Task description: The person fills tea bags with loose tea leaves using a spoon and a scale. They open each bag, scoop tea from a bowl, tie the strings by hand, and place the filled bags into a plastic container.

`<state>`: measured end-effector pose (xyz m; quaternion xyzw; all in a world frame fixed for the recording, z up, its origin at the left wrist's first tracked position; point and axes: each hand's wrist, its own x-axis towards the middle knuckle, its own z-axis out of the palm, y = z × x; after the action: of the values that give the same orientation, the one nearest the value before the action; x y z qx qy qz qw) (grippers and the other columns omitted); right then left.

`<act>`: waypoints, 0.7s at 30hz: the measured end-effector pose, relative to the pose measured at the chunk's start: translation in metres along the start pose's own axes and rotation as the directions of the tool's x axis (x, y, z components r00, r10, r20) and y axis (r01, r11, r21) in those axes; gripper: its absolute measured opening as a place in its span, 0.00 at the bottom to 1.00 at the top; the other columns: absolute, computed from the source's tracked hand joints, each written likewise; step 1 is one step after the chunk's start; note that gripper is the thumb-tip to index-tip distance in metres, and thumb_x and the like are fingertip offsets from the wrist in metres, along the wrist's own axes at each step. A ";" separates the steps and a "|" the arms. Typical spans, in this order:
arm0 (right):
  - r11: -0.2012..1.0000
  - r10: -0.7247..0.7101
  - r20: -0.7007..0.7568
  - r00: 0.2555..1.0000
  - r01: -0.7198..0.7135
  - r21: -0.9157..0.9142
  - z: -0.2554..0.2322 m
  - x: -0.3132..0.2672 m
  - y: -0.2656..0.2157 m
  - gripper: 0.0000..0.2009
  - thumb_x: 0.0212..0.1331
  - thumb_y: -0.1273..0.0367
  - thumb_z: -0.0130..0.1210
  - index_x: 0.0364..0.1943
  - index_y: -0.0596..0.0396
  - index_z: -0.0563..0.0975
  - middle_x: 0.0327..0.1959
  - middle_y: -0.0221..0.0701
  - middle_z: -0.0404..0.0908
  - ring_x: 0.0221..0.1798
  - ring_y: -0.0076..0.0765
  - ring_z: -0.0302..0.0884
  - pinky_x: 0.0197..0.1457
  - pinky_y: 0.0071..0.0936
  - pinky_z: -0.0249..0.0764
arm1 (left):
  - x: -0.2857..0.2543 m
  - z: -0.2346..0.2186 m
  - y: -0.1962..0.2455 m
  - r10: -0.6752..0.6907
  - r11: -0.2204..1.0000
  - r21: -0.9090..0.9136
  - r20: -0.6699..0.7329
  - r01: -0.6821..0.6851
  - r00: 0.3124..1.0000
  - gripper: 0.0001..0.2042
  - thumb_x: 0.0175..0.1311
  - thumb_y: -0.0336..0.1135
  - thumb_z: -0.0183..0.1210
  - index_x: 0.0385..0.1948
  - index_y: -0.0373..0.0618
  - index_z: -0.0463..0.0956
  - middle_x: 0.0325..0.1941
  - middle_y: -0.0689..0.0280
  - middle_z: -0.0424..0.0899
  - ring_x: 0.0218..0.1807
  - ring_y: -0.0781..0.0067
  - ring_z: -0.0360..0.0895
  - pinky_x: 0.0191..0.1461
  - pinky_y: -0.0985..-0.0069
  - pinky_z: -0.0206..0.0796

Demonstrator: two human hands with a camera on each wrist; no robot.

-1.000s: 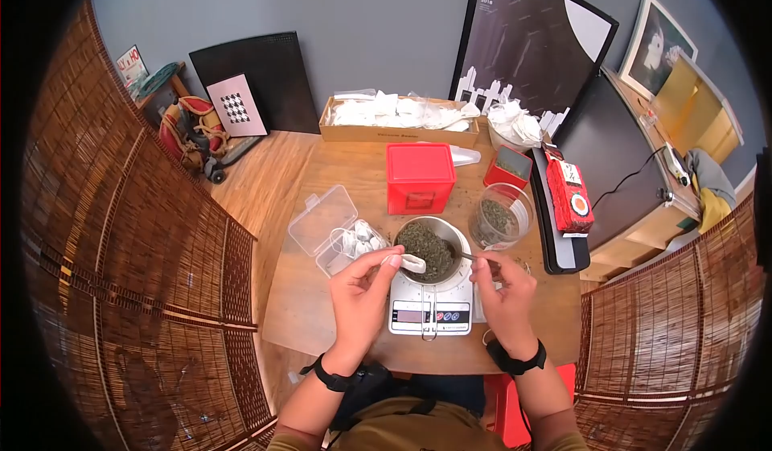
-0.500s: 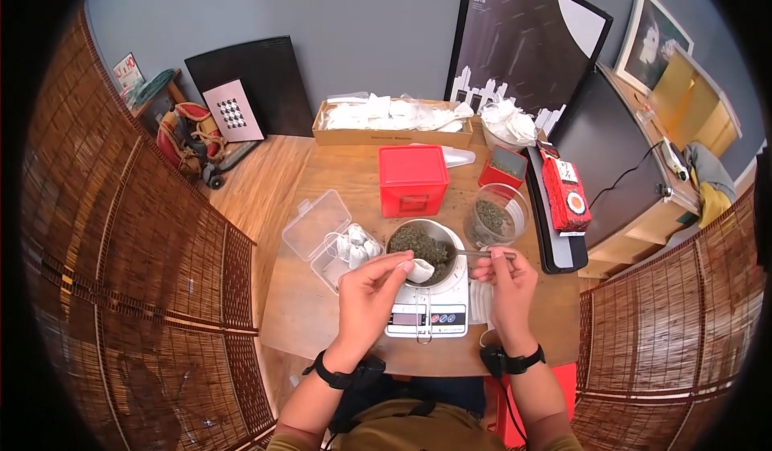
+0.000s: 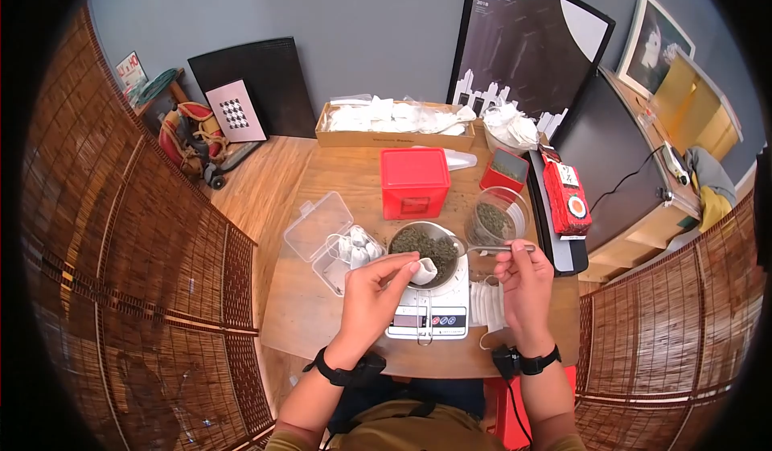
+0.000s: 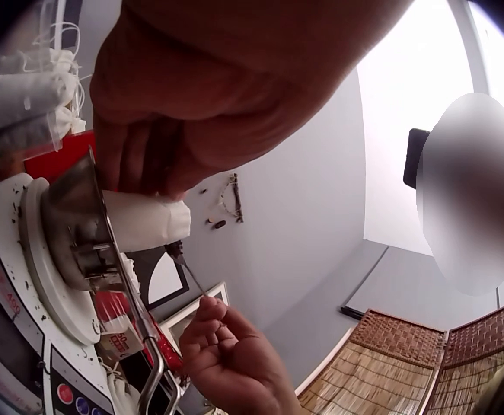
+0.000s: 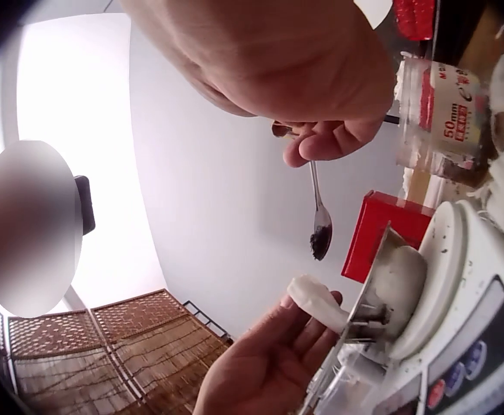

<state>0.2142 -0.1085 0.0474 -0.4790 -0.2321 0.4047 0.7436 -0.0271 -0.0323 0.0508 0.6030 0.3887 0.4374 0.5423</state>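
Note:
My left hand (image 3: pixel 370 300) pinches a small white tea bag (image 3: pixel 425 271) between thumb and fingertips, over the near side of a metal bowl (image 5: pixel 408 290). The bag's rounded mouth shows in the head view. Dark green dried leaves (image 3: pixel 422 243) lie in the bowl, which sits on a white kitchen scale (image 3: pixel 450 296). My right hand (image 3: pixel 527 286) grips the handle of a metal spoon (image 5: pixel 321 226), raised to the right of the bowl. Dark leaves fill the spoon's tip in the right wrist view.
A lidded clear box (image 3: pixel 328 275) with filled bags stands left. Behind the bowl is a red tin (image 3: pixel 415 184); a clear jar (image 3: pixel 519 218) of leaves stands right. Flat white bags (image 3: pixel 485 304) lie beside the scale. A cardboard box (image 3: pixel 394 140) sits at the back.
The spoon has come up out of the bowl and moved right with my right hand. My left hand has shifted slightly right, and the bag has tipped more upright.

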 end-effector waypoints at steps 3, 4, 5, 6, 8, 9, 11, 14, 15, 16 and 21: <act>1.000 -0.006 0.038 0.999 0.006 0.001 0.006 -0.001 -0.009 0.09 0.83 0.66 0.58 0.51 0.58 0.84 0.37 0.32 0.90 0.33 0.24 0.86 0.40 0.22 0.81 | 0.001 0.001 0.001 -0.018 1.000 0.017 -0.010 0.018 1.000 0.10 0.77 0.28 0.68 0.52 0.32 0.91 0.54 0.53 0.95 0.55 0.72 0.89 0.62 0.73 0.79; 1.000 -0.009 0.052 0.999 0.010 -0.006 0.007 -0.002 -0.011 0.09 0.83 0.66 0.58 0.51 0.58 0.84 0.36 0.32 0.90 0.33 0.24 0.85 0.39 0.22 0.81 | 0.002 0.001 0.000 -0.010 1.000 0.020 -0.013 0.011 1.000 0.10 0.77 0.28 0.68 0.52 0.32 0.91 0.54 0.53 0.95 0.54 0.72 0.89 0.61 0.73 0.79; 1.000 -0.009 0.054 0.998 0.010 -0.008 0.008 -0.001 -0.013 0.09 0.83 0.66 0.58 0.51 0.58 0.84 0.36 0.32 0.90 0.33 0.24 0.85 0.39 0.22 0.81 | 0.002 0.001 -0.001 -0.003 1.000 0.023 -0.015 0.004 1.000 0.11 0.77 0.29 0.69 0.52 0.32 0.91 0.53 0.54 0.95 0.53 0.73 0.89 0.60 0.73 0.80; 0.999 -0.008 0.079 0.997 0.012 -0.042 0.009 -0.001 -0.014 0.09 0.83 0.66 0.58 0.51 0.59 0.84 0.36 0.32 0.90 0.32 0.24 0.85 0.39 0.22 0.80 | 0.002 0.002 0.000 -0.003 1.000 0.022 -0.017 0.003 1.000 0.11 0.77 0.29 0.69 0.52 0.32 0.91 0.53 0.54 0.95 0.53 0.73 0.89 0.60 0.73 0.80; 0.997 -0.006 0.107 0.994 0.015 -0.078 0.011 -0.002 -0.018 0.09 0.83 0.66 0.58 0.50 0.59 0.84 0.36 0.32 0.90 0.32 0.24 0.85 0.39 0.21 0.80 | 0.003 0.002 0.001 -0.014 1.000 0.014 -0.023 0.014 1.000 0.11 0.77 0.30 0.69 0.52 0.32 0.91 0.51 0.55 0.96 0.51 0.75 0.89 0.59 0.73 0.80; 0.992 -0.012 0.115 0.993 0.026 -0.123 0.013 -0.004 -0.020 0.09 0.83 0.67 0.59 0.50 0.59 0.84 0.36 0.32 0.90 0.32 0.23 0.85 0.39 0.21 0.79 | 0.003 0.002 0.002 -0.012 1.000 0.013 -0.027 0.013 1.000 0.11 0.77 0.30 0.69 0.52 0.32 0.91 0.51 0.55 0.96 0.51 0.75 0.89 0.59 0.73 0.80; 0.985 -0.017 0.127 0.992 0.039 -0.168 0.017 -0.006 -0.023 0.09 0.83 0.67 0.59 0.51 0.59 0.84 0.37 0.32 0.90 0.33 0.23 0.85 0.40 0.21 0.79 | 0.003 0.002 0.003 -0.004 0.999 0.035 -0.026 0.005 1.000 0.11 0.77 0.30 0.69 0.53 0.33 0.91 0.50 0.57 0.96 0.50 0.76 0.89 0.57 0.74 0.80; 0.954 -0.079 0.177 0.981 0.126 -0.274 0.021 -0.011 -0.028 0.09 0.82 0.67 0.60 0.52 0.60 0.84 0.37 0.32 0.90 0.34 0.22 0.85 0.41 0.21 0.79 | 0.004 0.002 0.002 -0.010 0.999 0.033 -0.026 0.011 1.000 0.11 0.77 0.30 0.68 0.53 0.33 0.91 0.49 0.57 0.96 0.50 0.76 0.89 0.57 0.74 0.80; 0.936 -0.107 0.205 0.973 0.168 -0.310 0.024 -0.014 -0.030 0.09 0.82 0.68 0.60 0.52 0.61 0.84 0.37 0.33 0.90 0.34 0.22 0.85 0.42 0.21 0.80 | 0.004 0.002 0.003 -0.010 0.999 0.032 -0.026 0.011 1.000 0.11 0.77 0.30 0.68 0.53 0.33 0.91 0.49 0.57 0.96 0.50 0.76 0.89 0.57 0.74 0.80; 0.915 -0.133 0.233 0.963 0.210 -0.344 0.026 -0.016 -0.032 0.09 0.82 0.69 0.60 0.53 0.62 0.84 0.38 0.33 0.90 0.35 0.23 0.85 0.43 0.22 0.81 | 0.004 0.002 0.004 -0.009 0.999 0.034 -0.026 0.010 1.000 0.11 0.77 0.31 0.68 0.53 0.33 0.91 0.49 0.57 0.96 0.50 0.76 0.89 0.57 0.74 0.80; 0.862 -0.207 0.300 0.931 0.318 -0.395 0.033 -0.027 -0.035 0.08 0.81 0.72 0.60 0.53 0.63 0.83 0.40 0.35 0.90 0.39 0.25 0.88 0.45 0.23 0.82 | 0.004 0.002 0.001 0.018 0.999 0.038 -0.036 -0.017 0.999 0.11 0.77 0.31 0.68 0.53 0.33 0.91 0.48 0.57 0.96 0.49 0.76 0.89 0.55 0.75 0.80</act>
<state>0.1879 -0.1212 0.0944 -0.5429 -0.4713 0.2927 0.6304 -0.0235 -0.0292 0.0526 0.6083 0.4012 0.4455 0.5201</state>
